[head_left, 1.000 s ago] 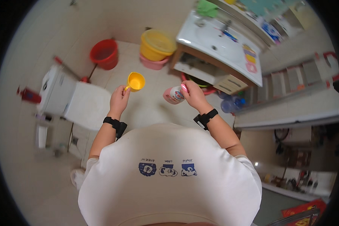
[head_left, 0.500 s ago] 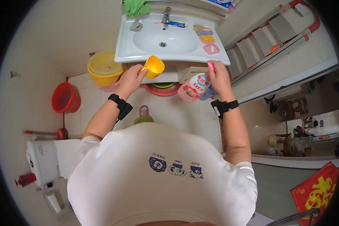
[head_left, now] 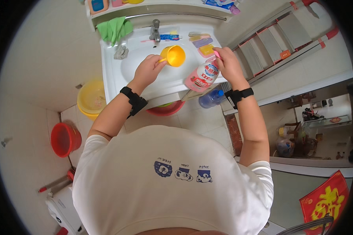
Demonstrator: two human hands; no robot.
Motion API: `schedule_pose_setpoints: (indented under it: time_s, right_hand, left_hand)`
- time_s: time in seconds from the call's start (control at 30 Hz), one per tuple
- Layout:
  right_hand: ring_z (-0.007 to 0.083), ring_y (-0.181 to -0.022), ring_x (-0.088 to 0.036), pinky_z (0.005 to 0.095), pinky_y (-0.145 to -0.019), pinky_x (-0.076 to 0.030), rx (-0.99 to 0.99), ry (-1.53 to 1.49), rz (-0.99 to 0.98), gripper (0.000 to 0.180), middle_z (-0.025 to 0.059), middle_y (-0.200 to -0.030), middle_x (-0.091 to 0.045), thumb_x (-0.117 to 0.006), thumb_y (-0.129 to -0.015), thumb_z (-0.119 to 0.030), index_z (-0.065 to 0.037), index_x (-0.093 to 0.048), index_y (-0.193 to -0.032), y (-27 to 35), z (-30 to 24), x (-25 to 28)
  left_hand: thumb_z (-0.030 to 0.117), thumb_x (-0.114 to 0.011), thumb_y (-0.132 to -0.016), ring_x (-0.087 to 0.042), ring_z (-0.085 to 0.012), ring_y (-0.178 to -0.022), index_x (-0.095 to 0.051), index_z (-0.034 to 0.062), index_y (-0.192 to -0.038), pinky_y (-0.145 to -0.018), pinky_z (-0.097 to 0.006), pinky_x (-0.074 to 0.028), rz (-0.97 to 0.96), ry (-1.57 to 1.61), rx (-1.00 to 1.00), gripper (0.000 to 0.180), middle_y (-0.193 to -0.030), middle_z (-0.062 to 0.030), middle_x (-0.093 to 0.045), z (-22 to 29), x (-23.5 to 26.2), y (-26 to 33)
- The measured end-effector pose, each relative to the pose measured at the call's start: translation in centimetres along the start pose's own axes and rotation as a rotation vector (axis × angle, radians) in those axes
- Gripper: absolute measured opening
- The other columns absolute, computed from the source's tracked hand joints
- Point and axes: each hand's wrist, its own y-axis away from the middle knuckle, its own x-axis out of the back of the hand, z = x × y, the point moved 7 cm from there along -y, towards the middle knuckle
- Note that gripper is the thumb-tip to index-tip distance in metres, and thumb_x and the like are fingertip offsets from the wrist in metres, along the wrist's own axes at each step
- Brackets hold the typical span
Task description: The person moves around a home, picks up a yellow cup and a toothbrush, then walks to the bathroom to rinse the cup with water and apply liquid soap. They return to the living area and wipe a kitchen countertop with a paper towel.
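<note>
My left hand (head_left: 148, 71) is closed on the handle of a yellow cup (head_left: 174, 56), which is over the white sink (head_left: 130, 70). The cup's mouth faces up toward me, and I see only its yellow inside. A pink and white bottle (head_left: 202, 76) hangs tilted from my right hand (head_left: 228, 65), whose fingers grip it near its pink top. That bottle is over the sink's front right edge. Behind the cup stand the metal faucet (head_left: 155, 31) and a blue toothpaste tube (head_left: 169, 37). A yellow sponge (head_left: 206, 49) lies close to my right hand.
A green cloth (head_left: 114, 29) hangs at the sink's left back. Yellow basins (head_left: 91, 98) and a red bucket (head_left: 65, 139) stand left on the floor. A blue bottle (head_left: 211, 99) is below the sink's right side. A folded ladder (head_left: 270, 47) leans at right.
I have come closer to the sink, and the view has shifted with me. The cup and the bottle have moved forward over the sink, still held in the same hands.
</note>
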Motion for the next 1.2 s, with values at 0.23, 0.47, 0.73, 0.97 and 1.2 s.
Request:
schedule_pose_setpoints:
  time_s: [0.23,0.47,0.73,0.97,1.2]
  right_hand:
    - [0.0336,-0.089,-0.057,0.0407,-0.078,-0.047,-0.004,-0.003,-0.050,0.020,0.0132,-0.093,-0.060,-0.057,-0.088,-0.013,-0.004,-0.062,-0.106,-1.9,3.8,-5.2]
    - [0.0347,-0.102,-0.056,0.0419,-0.088,-0.046,-0.030,-0.081,-0.089,0.045,0.0172,-0.106,-0.060,-0.058,-0.075,-0.011,-0.004,-0.059,-0.120,-2.8,3.9,-7.7]
    - [0.0345,-0.128,-0.045,0.0426,-0.106,-0.037,0.037,0.065,-0.119,0.062,0.0184,-0.134,-0.052,-0.063,-0.068,-0.016,0.000,-0.053,-0.127,-3.6,3.0,-11.4]
    - [0.0340,-0.134,-0.037,0.0448,-0.112,-0.028,0.056,0.149,-0.172,0.070,0.0182,-0.140,-0.045,-0.063,-0.069,-0.018,0.000,-0.045,-0.134,-3.6,3.1,-12.5]
    - [0.0340,-0.138,-0.032,0.0487,-0.113,-0.024,-0.012,0.121,-0.316,0.074,0.0180,-0.142,-0.043,-0.065,-0.069,-0.020,-0.001,-0.042,-0.137,-3.1,2.5,-14.5]
  left_hand:
    - [0.030,-0.057,-0.093,-0.059,-0.0308,-0.088,-0.061,0.0048,-0.101,-0.076,-0.039,-0.048,0.074,-0.166,-0.175,0.027,-0.095,-0.0119,-0.057,0.1,-1.4,-5.1]
    - [0.036,-0.050,-0.095,-0.061,-0.0363,-0.091,-0.058,0.0047,-0.103,-0.076,-0.044,-0.048,-0.111,-0.211,0.073,0.033,-0.096,-0.0173,-0.064,-0.6,-3.4,-6.9]
    - [0.036,-0.048,-0.096,-0.061,-0.0371,-0.083,-0.057,0.0041,-0.096,-0.069,-0.045,-0.046,-0.037,-0.303,0.071,0.033,-0.087,-0.0176,-0.064,-0.4,-2.7,-7.2]
    - [0.035,-0.050,-0.096,-0.061,-0.0366,-0.084,-0.058,0.0045,-0.097,-0.070,-0.043,-0.047,-0.053,-0.298,0.106,0.032,-0.088,-0.0169,-0.065,-1.5,-2.7,-6.2]
    - [0.034,-0.051,-0.095,-0.062,-0.0356,-0.084,-0.058,0.0044,-0.098,-0.071,-0.043,-0.047,-0.060,-0.287,0.131,0.030,-0.089,-0.0163,-0.065,-2.5,-2.7,-5.8]
